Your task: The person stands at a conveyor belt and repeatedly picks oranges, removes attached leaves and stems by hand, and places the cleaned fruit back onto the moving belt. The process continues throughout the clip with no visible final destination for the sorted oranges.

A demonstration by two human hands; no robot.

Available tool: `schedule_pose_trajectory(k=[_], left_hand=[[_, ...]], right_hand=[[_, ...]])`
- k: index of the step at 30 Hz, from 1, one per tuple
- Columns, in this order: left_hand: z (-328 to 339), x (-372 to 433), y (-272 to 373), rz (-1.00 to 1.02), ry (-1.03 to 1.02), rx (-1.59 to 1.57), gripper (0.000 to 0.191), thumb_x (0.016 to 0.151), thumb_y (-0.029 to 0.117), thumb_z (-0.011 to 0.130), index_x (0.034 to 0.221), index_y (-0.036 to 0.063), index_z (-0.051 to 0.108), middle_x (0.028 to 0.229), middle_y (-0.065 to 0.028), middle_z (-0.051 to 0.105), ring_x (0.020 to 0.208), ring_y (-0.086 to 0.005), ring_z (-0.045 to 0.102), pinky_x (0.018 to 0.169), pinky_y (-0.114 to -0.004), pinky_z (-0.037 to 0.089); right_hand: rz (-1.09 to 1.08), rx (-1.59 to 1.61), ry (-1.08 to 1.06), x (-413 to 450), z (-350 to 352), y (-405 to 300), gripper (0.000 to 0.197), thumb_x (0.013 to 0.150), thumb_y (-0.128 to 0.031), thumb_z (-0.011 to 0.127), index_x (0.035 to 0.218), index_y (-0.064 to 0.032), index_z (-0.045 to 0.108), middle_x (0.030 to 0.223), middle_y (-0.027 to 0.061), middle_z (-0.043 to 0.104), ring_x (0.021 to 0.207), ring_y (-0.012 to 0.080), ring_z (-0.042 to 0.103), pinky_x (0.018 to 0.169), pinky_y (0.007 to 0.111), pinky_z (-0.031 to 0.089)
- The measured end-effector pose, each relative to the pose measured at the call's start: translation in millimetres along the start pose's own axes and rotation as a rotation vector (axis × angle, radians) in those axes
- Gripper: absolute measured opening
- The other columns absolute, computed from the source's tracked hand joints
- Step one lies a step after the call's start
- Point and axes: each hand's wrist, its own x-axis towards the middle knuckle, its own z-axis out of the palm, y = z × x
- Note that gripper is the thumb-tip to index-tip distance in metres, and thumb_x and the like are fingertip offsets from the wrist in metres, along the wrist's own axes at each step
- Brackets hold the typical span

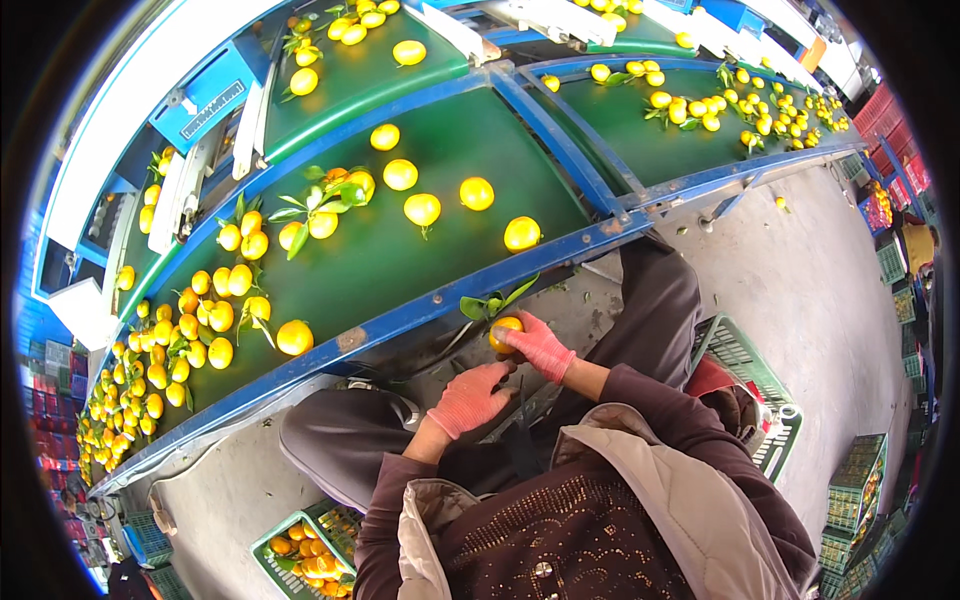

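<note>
My right hand (534, 346), in a pink glove with bare fingertips, holds an orange citrus fruit (505, 334) above my lap. Green leaves (496, 304) stand up at the fruit's far side. Just left of it and a little lower is my left hand (474, 395), in a matching glove, its fingers curved and apart; no object shows in it. In front of me runs a green conveyor belt (360, 277) within a blue metal frame. Loose citrus fruits (522, 235) lie on it, some with leaves, with a dense group (180, 330) on the left.
A green plastic crate (300, 517) of fruit stands on the floor at lower left. Another green crate (780, 439), with cloth in it, is beside my right leg. The blue frame rail (439, 298) crosses just beyond my hands. Stacked crates (855, 480) stand far right.
</note>
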Motion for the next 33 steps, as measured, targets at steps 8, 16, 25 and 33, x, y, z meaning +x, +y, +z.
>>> schedule_pose_trajectory(k=[8, 16, 25, 33], left_hand=[[-6, 26, -4, 0.052, -0.015, 0.181, 0.039, 0.085, 0.034, 0.058, 0.116, 0.0106, 0.057, 0.102, -0.0172, 0.062, 0.096, -0.0358, 0.06, 0.08, -0.047, 0.049], [27, 66, -11, -0.017, -0.146, 0.176, 0.042, 0.085, 0.031, 0.058, 0.12, 0.0091, 0.053, 0.106, -0.0164, 0.06, 0.098, -0.0356, 0.059, 0.082, -0.047, 0.048], [34, 99, -13, -0.04, -0.013, 0.117, 0.042, 0.085, 0.03, 0.059, 0.122, 0.011, 0.054, 0.11, -0.0154, 0.06, 0.102, -0.0359, 0.058, 0.084, -0.047, 0.048], [34, 126, -11, 0.002, 0.004, 0.109, 0.042, 0.084, 0.029, 0.06, 0.122, 0.0124, 0.054, 0.104, -0.0161, 0.06, 0.097, -0.0369, 0.059, 0.081, -0.047, 0.048]], right_hand=[[0.003, 0.082, -0.06, 20, -18, 9, 0.051, 0.086, -0.038, 0.066, 0.117, -0.0007, 0.051, 0.098, 0.0087, 0.062, 0.083, 0.0136, 0.062, 0.065, 0.028, 0.053], [-0.027, 0.145, -0.176, 62, -51, 37, 0.049, 0.089, -0.032, 0.065, 0.122, 0.0011, 0.051, 0.103, 0.0094, 0.06, 0.089, 0.0157, 0.061, 0.078, 0.029, 0.053], [0.05, 0.203, -0.192, 103, -89, 55, 0.05, 0.089, -0.027, 0.062, 0.127, -0.0002, 0.044, 0.112, 0.013, 0.055, 0.093, 0.024, 0.06, 0.078, 0.038, 0.055], [-0.077, 0.094, -0.099, 119, -101, 62, 0.045, 0.089, -0.03, 0.063, 0.121, -0.0003, 0.051, 0.105, 0.0093, 0.059, 0.091, 0.018, 0.061, 0.074, 0.031, 0.054]])
